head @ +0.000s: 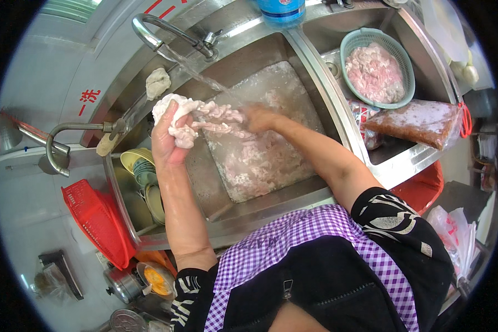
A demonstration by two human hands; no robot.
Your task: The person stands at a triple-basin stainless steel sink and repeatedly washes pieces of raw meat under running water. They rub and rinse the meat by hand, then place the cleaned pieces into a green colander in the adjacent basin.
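Note:
My left hand (171,139) is closed around one end of a bunch of pale, frilly raw intestines (184,106), raised over the left part of the sink. Two ruffled strands (220,112) stretch from it to my right hand (259,118), which is blurred and partly hidden by the splashing; it seems to touch the strands, but its grip is unclear. Below lies a rectangular metal tub (280,68) of cloudy water in the sink basin, with more pale pink pieces (253,166) in it. Water runs from a curved faucet (149,35) into the tub near my right hand.
In the right basin are a green plastic colander (411,79) of pink-white pieces and a bag of brown food (415,124). Bowls (143,166) fill the left basin. A second faucet (58,145), a rag (157,83), a red basket (97,220) and a blue container (282,12) surround the sink.

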